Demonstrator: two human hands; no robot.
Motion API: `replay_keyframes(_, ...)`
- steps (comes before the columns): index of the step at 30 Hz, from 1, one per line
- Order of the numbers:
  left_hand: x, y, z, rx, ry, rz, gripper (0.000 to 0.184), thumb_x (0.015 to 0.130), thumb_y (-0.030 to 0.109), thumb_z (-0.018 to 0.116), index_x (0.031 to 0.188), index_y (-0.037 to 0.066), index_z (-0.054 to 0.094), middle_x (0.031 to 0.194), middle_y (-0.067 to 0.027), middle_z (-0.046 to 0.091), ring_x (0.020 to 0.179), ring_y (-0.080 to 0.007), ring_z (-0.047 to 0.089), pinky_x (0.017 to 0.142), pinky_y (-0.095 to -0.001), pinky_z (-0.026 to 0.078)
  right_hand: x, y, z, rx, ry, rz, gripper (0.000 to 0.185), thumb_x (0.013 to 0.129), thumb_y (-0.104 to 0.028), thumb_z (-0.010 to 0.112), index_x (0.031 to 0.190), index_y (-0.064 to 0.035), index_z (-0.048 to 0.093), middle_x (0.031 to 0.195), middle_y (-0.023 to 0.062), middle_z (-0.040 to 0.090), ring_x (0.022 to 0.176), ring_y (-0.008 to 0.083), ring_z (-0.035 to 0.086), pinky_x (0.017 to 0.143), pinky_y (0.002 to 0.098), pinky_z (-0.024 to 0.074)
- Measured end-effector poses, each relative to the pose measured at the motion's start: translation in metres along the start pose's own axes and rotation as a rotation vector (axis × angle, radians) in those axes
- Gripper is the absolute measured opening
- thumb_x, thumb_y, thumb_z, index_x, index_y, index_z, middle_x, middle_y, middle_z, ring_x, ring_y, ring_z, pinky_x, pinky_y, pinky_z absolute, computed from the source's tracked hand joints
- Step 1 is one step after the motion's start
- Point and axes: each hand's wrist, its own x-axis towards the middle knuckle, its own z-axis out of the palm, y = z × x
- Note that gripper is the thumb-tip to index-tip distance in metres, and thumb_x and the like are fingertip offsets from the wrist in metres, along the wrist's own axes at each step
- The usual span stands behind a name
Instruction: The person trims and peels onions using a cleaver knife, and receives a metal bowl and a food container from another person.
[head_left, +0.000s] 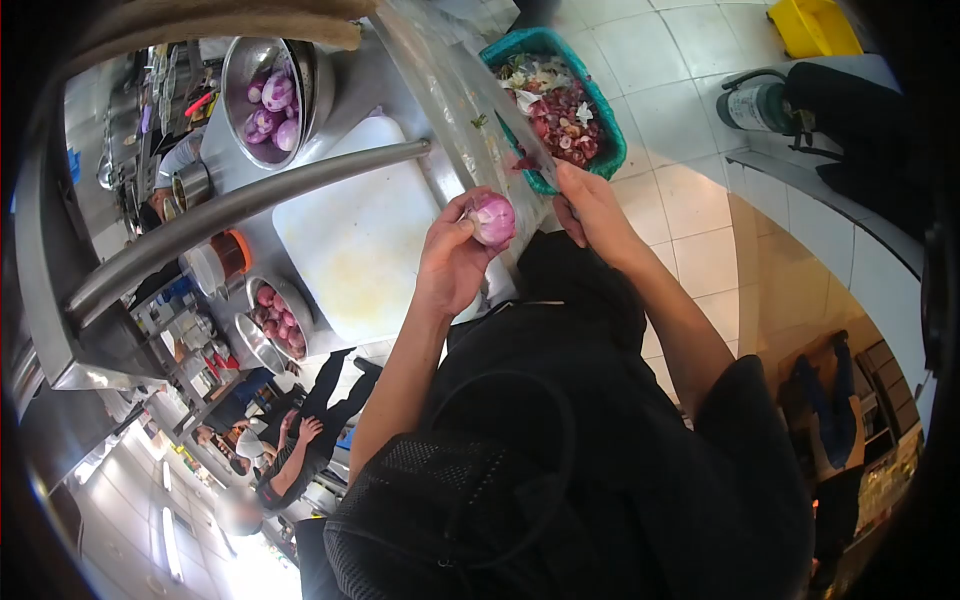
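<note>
My left hand (450,258) is wrapped round a purple-and-white red onion (492,219), which looks largely peeled. My right hand (597,212) grips a knife (528,148) by its handle, the blade pointing away from me. A dark red scrap of skin shows against the blade. Just beyond the knife, a teal basket (612,150) on the floor holds a heap of onion skins and trimmings. Left of my left hand lies a white cutting board (350,240) with a yellowish stain. The knife and the onion are apart.
Large peeled onions fill part of a metal bowl (235,95); a smaller bowl (303,318) holds unpeeled ones. A metal bar (250,195) crosses above the counter. Clear plastic (455,100) hangs along its edge. A co-worker (300,445) stands in the background. A yellow container (815,28) is at upper right.
</note>
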Motion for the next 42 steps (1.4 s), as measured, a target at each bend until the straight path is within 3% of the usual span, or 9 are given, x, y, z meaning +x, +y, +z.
replay_keyframes(5,0.001,0.002,0.002,0.049,0.043,0.032,0.052,0.093,0.027,0.064,0.136,0.001,0.048,0.125,-0.0128,0.061,0.107,-0.0253,0.065,0.092,-0.0395,0.054,-0.009,0.012,0.017,-0.233,0.056,-0.17,0.067,0.107,-0.042,0.046,0.153,0.0038,0.032,0.087,0.0019,0.07,0.076,0.0144,0.063,0.068,0.0317,0.0467)
replay_keyframes(6,0.001,0.003,0.003,0.069,0.063,0.047,0.048,0.094,0.024,0.063,0.134,0.002,0.05,0.123,-0.012,0.062,0.107,-0.0241,0.065,0.091,-0.0394,0.054,-0.005,0.02,0.019,-0.429,0.095,-0.393,0.074,0.104,-0.045,0.049,0.156,0.0019,0.027,0.09,0.0133,0.073,0.08,0.0284,0.069,0.075,0.041,0.0508)
replay_keyframes(10,0.003,-0.004,-0.005,0.081,0.069,0.074,0.038,0.095,0.008,0.061,0.132,0.001,0.054,0.121,-0.0108,0.064,0.107,-0.0214,0.064,0.093,-0.0376,0.053,-0.026,-0.02,0.033,-0.695,-0.033,-0.139,0.093,0.093,-0.062,0.055,0.159,-0.0051,0.021,0.069,0.0228,0.063,0.07,0.0439,0.065,0.07,0.0477,0.0518)
replay_keyframes(23,0.004,-0.007,-0.007,0.223,0.092,0.293,0.038,0.094,0.002,0.065,0.13,-0.003,0.055,0.115,-0.0098,0.066,0.099,-0.0191,0.067,0.091,-0.0345,0.054,-0.021,-0.021,0.046,-0.846,-0.02,-0.114,0.096,0.09,-0.068,0.056,0.155,-0.0032,0.03,0.064,0.0232,0.062,0.066,0.0471,0.064,0.066,0.0526,0.0508)
replay_keyframes(26,0.004,-0.002,-0.007,0.238,0.128,0.27,0.036,0.094,0.002,0.064,0.129,-0.004,0.056,0.115,-0.0113,0.067,0.098,-0.0189,0.067,0.091,-0.0345,0.054,-0.016,-0.007,0.046,-0.84,-0.032,-0.109,0.082,0.092,-0.061,0.06,0.149,-0.0039,0.044,0.077,0.0218,0.069,0.069,0.0379,0.068,0.068,0.0451,0.0527)
replay_keyframes(28,0.004,0.001,-0.01,0.249,0.152,0.208,0.035,0.094,0.001,0.063,0.128,-0.004,0.057,0.115,-0.0124,0.067,0.099,-0.0188,0.067,0.091,-0.0346,0.055,-0.01,0.02,0.051,-0.211,0.07,-0.3,0.064,0.096,-0.049,0.063,0.142,-0.004,0.055,0.099,0.0181,0.073,0.075,0.0217,0.067,0.073,0.0348,0.052)
replay_keyframes(31,0.0,0.005,-0.015,0.241,0.12,0.134,0.037,0.092,-0.002,0.061,0.128,-0.006,0.057,0.117,-0.0136,0.066,0.101,-0.0184,0.066,0.093,-0.0342,0.053,-0.015,0.017,0.044,-0.264,0.086,-0.197,0.056,0.1,-0.04,0.061,0.141,-0.0012,0.055,0.116,0.0149,0.07,0.086,0.0131,0.061,0.08,0.0289,0.0497)
replay_keyframes(37,-0.015,0.013,-0.019,0.184,0.009,0.157,0.039,0.092,0.001,0.057,0.131,-0.006,0.055,0.114,-0.0136,0.067,0.103,-0.0194,0.065,0.092,-0.033,0.052,-0.013,0.025,0.034,-0.093,0.098,0.055,0.061,0.104,-0.042,0.054,0.144,0.0025,0.049,0.107,0.0097,0.072,0.085,0.0143,0.062,0.078,0.0316,0.05)
replay_keyframes(42,-0.011,0.002,-0.038,0.228,0.135,0.176,0.042,0.086,-0.005,0.064,0.128,-0.007,0.058,0.114,-0.0116,0.067,0.103,-0.0192,0.066,0.095,-0.0326,0.051,-0.028,0.017,0.061,-0.378,0.053,-0.233,0.074,0.099,-0.049,0.057,0.154,-0.0044,0.035,0.077,0.0109,0.065,0.067,0.0195,0.061,0.065,0.0343,0.0466)
